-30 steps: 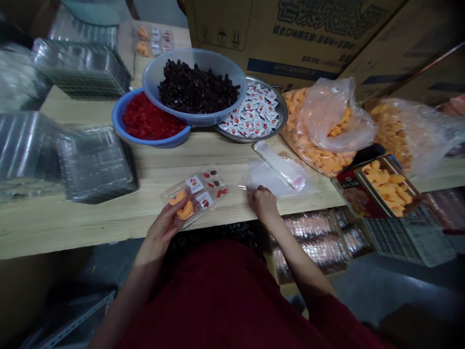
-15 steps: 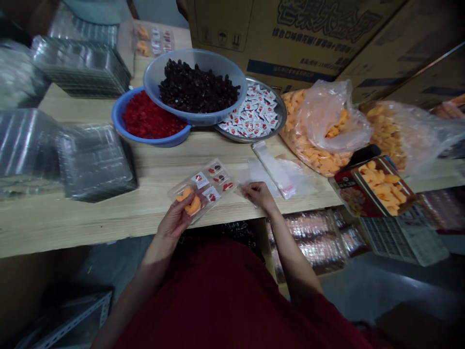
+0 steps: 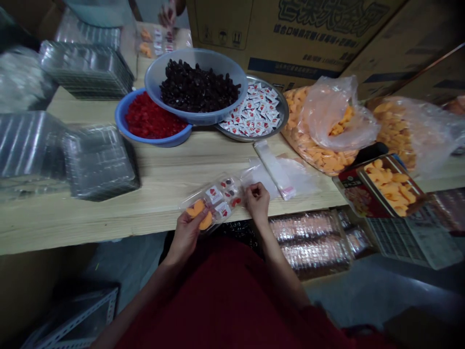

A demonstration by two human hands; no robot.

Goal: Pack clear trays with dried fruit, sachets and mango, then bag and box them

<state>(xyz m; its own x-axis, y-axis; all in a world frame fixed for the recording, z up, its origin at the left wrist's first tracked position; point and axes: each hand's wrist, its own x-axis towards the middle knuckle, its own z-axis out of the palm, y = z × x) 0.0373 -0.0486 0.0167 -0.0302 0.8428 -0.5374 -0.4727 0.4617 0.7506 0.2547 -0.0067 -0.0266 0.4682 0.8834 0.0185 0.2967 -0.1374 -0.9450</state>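
Observation:
My left hand [image 3: 190, 231] is closed on the left end of a clear plastic tray [image 3: 218, 221], thumb on top. Orange chip-like pieces [image 3: 199, 209] lie in the tray's left compartment, two white printed sachets [image 3: 214, 195] in the middle, and small dark and red pieces at the right end. My right hand [image 3: 257, 198] is closed in a pinch on a thin clear plastic bag [image 3: 244, 180] at the tray's right end. How far the bag covers the tray is hard to make out.
Behind stand a red-filled blue basin [image 3: 165, 141], a bowl of dark pieces [image 3: 203, 116] and a metal bowl of sachets [image 3: 285, 118]. Stacked trays [image 3: 100, 162] stand left. Flat clear bags [image 3: 272, 165], a bag of orange pieces [image 3: 327, 157] and a tin [image 3: 354, 191] lie right. Another person's hand [image 3: 167, 13] shows behind.
My left hand has moved the filled tray right, up to my right hand and the clear bag. Another person's hand has come into view at the back.

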